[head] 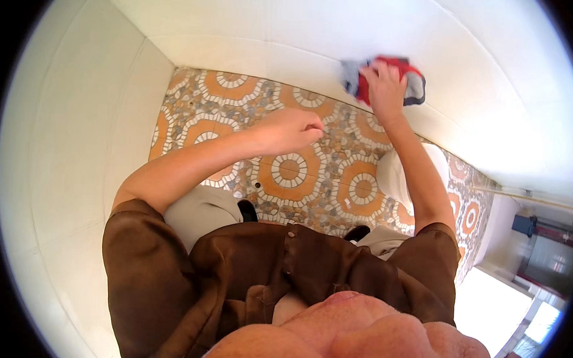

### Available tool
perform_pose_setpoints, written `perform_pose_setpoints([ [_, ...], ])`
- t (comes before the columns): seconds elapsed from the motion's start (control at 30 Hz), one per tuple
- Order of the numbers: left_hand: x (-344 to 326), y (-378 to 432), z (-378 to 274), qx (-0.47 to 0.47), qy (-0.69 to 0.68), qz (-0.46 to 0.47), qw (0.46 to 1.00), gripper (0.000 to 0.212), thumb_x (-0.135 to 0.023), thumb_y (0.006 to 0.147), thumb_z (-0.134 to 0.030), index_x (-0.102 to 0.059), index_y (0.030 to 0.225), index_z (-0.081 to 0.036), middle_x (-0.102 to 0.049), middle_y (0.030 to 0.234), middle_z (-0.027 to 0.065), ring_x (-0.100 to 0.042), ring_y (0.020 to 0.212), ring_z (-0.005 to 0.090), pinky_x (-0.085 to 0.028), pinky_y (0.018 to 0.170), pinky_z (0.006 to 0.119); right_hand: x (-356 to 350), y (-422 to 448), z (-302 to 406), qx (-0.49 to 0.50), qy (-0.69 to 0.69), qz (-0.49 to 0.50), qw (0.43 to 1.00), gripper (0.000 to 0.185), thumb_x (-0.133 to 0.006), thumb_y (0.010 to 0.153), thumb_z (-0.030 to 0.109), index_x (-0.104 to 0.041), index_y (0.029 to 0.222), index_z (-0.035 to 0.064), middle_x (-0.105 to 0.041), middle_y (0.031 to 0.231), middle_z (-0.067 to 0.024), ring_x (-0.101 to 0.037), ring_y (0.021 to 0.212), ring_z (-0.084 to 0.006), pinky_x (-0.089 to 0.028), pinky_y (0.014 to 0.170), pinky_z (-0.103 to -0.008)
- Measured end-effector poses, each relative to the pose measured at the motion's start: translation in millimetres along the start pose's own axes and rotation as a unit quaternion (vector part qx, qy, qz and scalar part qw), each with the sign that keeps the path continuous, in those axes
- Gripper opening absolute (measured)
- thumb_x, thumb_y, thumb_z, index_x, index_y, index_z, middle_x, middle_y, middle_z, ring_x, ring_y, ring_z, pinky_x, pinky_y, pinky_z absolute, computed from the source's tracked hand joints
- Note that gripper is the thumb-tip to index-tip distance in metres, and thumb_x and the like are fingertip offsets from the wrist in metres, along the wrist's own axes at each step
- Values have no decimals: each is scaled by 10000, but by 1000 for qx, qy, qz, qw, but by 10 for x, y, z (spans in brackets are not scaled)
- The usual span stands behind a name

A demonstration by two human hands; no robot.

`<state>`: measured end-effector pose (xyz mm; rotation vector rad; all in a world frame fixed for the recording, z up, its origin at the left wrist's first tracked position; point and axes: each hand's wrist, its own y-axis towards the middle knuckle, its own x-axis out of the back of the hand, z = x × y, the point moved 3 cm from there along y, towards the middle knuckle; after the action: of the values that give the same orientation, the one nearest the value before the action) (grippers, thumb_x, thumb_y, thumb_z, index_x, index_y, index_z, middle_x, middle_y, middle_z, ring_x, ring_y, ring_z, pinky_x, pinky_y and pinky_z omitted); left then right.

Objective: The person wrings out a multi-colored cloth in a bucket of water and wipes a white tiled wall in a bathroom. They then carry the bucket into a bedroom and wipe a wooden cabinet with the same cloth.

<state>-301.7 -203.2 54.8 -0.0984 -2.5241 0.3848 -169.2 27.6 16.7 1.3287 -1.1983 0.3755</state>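
My right hand (pixel 385 90) presses a red, grey and dark cloth (pixel 415 84) flat against the white wall (pixel 291 51), low down near where it meets the floor. The fingers are spread over the cloth, and its left end is blurred. My left hand (pixel 290 132) hangs in front of me above the patterned floor, curled into a loose fist. Nothing shows in it, though the inside of the palm is hidden. It is apart from the cloth and the wall.
Another pale wall (pixel 80 115) rises close on my left, making a corner ahead. A white rounded object (pixel 395 175) stands by the wall, partly behind my right forearm. The tiled floor (pixel 289 172) has a small dark round spot (pixel 258 185). An opening with dark furniture lies far right.
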Motion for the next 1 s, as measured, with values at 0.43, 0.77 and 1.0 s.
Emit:
perform_pose_setpoints([
  [0.43,-31,57,-70,0,8,19,1000,334,-528,968,-293,-644,1171,-55,-694,1020,97,-653,953,240,-506,825,374,1287,850,-802,49,-95,-272,956,345,-721,748,225,-690,1084,293,-540,989,-17,-488,947,-258,-328,818,-472],
  [0.77,-174,0,-235,-14,61,27,998,329,-537,990,-290,-623,1204,-55,-696,1047,120,-661,965,253,-511,846,366,1321,257,-1147,37,-49,-195,979,378,-657,764,92,-680,1102,257,-576,1060,5,-522,999,-235,-361,843,-425],
  [1.0,-143,84,-203,4,71,0,997,335,-523,984,-306,-631,1179,-56,-693,1032,104,-653,943,249,-505,824,378,2663,1731,-834,-80,-117,-487,862,398,-689,776,144,-632,1169,155,-534,1136,-90,-473,1055,-315,-345,936,-488],
])
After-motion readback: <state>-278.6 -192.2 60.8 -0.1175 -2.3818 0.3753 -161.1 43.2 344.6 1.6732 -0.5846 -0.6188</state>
